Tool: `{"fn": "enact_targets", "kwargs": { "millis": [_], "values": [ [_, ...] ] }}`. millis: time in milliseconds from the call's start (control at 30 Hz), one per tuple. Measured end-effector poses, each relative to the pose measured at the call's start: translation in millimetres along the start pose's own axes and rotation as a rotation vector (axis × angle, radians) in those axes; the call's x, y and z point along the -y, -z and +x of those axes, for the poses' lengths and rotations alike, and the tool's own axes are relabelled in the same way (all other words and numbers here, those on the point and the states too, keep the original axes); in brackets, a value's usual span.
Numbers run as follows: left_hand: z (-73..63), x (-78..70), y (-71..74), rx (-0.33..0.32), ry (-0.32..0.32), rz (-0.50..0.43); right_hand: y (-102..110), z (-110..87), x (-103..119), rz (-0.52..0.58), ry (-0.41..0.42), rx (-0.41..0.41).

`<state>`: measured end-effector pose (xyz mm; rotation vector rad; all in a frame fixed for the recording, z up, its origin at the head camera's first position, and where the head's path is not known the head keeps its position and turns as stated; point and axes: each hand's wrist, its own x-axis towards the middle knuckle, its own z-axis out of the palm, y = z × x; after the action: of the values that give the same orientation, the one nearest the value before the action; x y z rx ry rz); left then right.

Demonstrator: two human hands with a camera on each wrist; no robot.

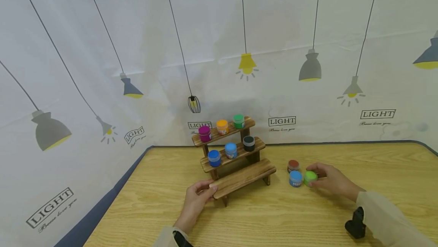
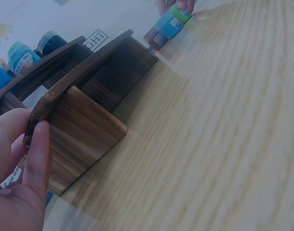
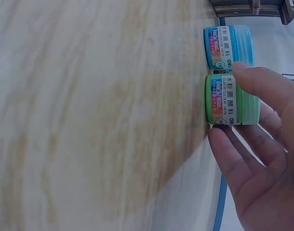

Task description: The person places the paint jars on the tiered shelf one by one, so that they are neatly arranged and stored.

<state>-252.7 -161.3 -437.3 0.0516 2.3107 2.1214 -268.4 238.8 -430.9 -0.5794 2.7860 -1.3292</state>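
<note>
A three-step wooden display stand (image 1: 243,178) stands on the table, and my left hand (image 1: 195,202) pinches the left end of its lowest step between thumb and fingers. My right hand (image 1: 331,180) holds a light green paint jar (image 3: 224,100) at the table, thumb on one side and fingers on the other. Close beside that jar are a light blue paint jar (image 1: 295,179) and a brown paint jar (image 1: 293,165). The top step carries purple (image 1: 205,134), orange (image 1: 222,127) and green (image 1: 238,121) jars. On the middle step are blue (image 1: 214,158), light blue (image 1: 230,151) and black (image 1: 249,143) ones.
The wood-grain table (image 1: 273,216) meets a white wall covering (image 1: 219,87) printed with hanging lamps, just behind the stand. A dark blue border (image 1: 113,192) runs along the table's left and back edges.
</note>
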Motion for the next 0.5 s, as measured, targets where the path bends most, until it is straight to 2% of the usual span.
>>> {"fn": "enact_targets", "kwargs": {
  "millis": [500],
  "values": [
    [0.7,0.0,0.8,0.001,0.003,-0.005,2.8,-1.1,5.1,-0.056,-0.027,-0.009]
  ]
}}
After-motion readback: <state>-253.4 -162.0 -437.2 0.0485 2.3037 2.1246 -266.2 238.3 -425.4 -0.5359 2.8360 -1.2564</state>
